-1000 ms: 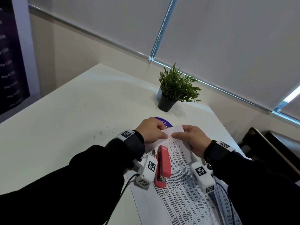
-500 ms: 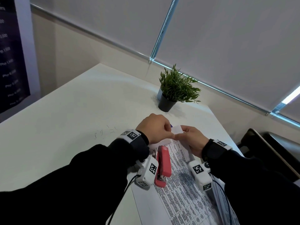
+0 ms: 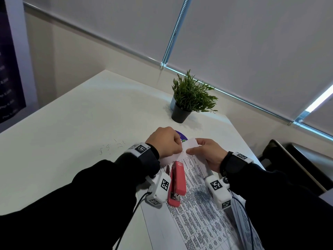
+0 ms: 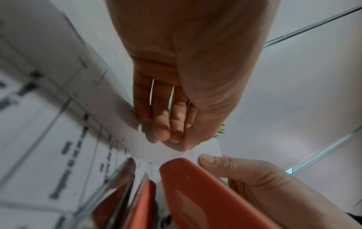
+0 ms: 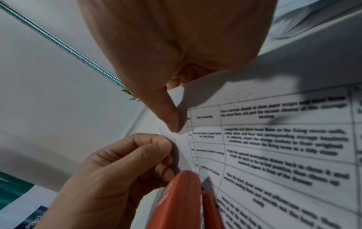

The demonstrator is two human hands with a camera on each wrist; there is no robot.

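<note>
Half a second ago, bunched tight over the corner (image 3: 190, 143) of the paper (image 3: 198, 204), with only a sliver of white showing. Now eased slightly apart again, much as a second ago, with a wider flap of corner standing up in between. Probably not done with that corner yet. Likely picking out a staple, judging by the loose staples (image 3: 111, 147) scattered on the tabletop (image 3: 72, 123) to the left. Impossible to make out any staple in the corner itself.

For the left hand (image 3: 164, 141): curled into a loose fist, pinching the corner's left edge between thumb and fingertips (image 4: 162, 124). For the right hand (image 3: 207, 154): thumb (image 5: 172, 117) pressed down on the flap, with fingers curled beneath and mostly hidden, so clamped on the same corner from the other side. Almost tip to tip, with just paper between.

As for the paper: flat on the tabletop toward its right side, printed table face up, lifted only at that far corner. Weighted lower down by the red stapler (image 3: 177, 181), lying lengthwise just beside the left wrist, touched by neither hand. Beyond the hands, a purple disc (image 3: 181, 136), half hidden, and a potted plant (image 3: 192, 98), well apart from the work.
</note>
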